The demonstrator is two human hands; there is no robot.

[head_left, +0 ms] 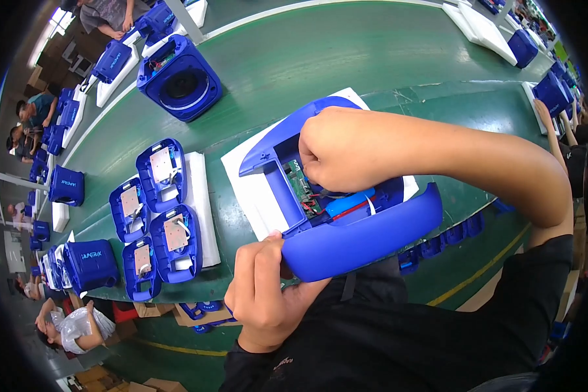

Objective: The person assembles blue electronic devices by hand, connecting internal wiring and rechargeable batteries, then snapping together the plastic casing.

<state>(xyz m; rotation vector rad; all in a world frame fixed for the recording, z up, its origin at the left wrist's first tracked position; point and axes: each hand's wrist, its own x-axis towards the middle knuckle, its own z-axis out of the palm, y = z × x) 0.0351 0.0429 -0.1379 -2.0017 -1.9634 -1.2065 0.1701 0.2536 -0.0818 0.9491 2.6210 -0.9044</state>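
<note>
An open blue plastic speaker housing (366, 245) lies tilted on a white foam sheet (240, 160) in front of me. My left hand (268, 284) grips its near left edge, thumb underneath and fingers against the outside. My right hand (340, 149) reaches down into the cavity, its fingers curled; whatever they hold is hidden by the hand itself. Beside those fingers sits a green circuit board (298, 186) with small parts and wires. A blue wrapped battery pack (347, 204) lies inside too, along with a red wire and a white strip.
Left of the housing, several blue panels with metal plates (176, 234) rest on white foam. A blue speaker housing with a round driver (181, 88) stands farther back on the green bench (274, 49). Another blue housing (91, 264) is at the left edge. Co-workers sit along the lines.
</note>
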